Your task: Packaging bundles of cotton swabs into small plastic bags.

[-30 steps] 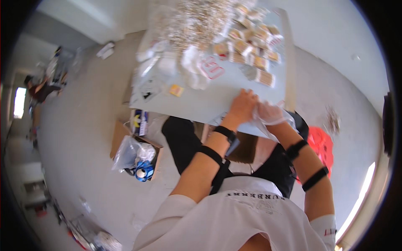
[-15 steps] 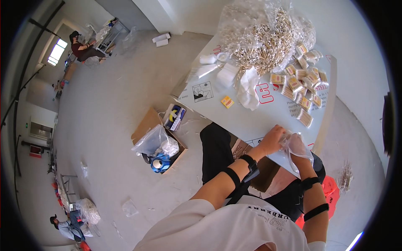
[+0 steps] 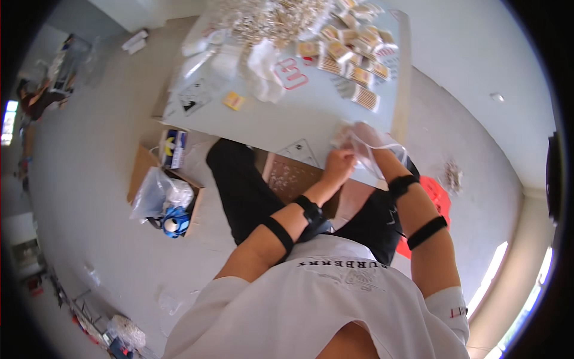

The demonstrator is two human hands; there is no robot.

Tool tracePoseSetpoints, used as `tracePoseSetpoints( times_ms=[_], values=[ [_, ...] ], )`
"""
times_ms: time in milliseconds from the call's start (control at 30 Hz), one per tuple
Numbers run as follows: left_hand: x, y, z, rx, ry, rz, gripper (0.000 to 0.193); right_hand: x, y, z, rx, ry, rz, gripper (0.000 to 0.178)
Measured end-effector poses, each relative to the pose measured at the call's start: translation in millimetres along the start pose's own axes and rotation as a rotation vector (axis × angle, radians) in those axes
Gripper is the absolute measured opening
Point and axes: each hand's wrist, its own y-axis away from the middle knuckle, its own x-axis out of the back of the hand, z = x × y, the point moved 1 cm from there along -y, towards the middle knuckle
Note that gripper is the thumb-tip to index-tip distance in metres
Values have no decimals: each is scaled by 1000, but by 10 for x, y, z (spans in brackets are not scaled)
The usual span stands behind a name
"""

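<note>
A clear plastic bag (image 3: 378, 141) is spread over my right hand (image 3: 360, 135) and wrist at the table's near edge. The film and blur hide how its fingers are set. My left hand (image 3: 341, 165) is closed, pinching the bag near its lower side. Ahead on the table (image 3: 221, 127) lie several bundles of cotton swabs (image 3: 365, 96) with yellow labels. A heap of loose cotton swabs (image 3: 263, 21) spreads at the far side. A small yellow label stack (image 3: 234, 100) lies to the left, beside crumpled white film (image 3: 263, 72).
Left on the floor stands an opened cardboard box (image 3: 141, 173) holding plastic bags and a blue item (image 3: 177, 221). A brown box (image 3: 293, 178) sits between my knees under the table edge. A red bag (image 3: 435, 197) lies at my right, near scattered swabs (image 3: 452, 177).
The view has swung to the right, so the table sits farther left and higher. My right hand has pushed deeper into the bag, and my left hand has shifted to its near side.
</note>
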Motion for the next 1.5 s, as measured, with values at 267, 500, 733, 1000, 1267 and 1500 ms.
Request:
tracePoseSetpoints(
  times_ms=[267,500,733,1000,1267,1500],
  values=[
    [111,102,134,289,-90,230,24,187,177,-209,-71,-56,61,35],
    [-145,118,183,536,297,408,22,7,65,-6,-46,-48,89,34],
    [-194,134,122,511,527,357,13,139,156,-224,47,100,23,24],
    [-297,208,172,427,586,111,13,36,188,-191,-174,-216,190,18],
    [15,106,214,369,217,167,6,288,348,-171,-87,-213,75,12],
    [556,210,1157,-274,99,258,20,1202,1870,-358,-26,-359,188,23]
  ],
)
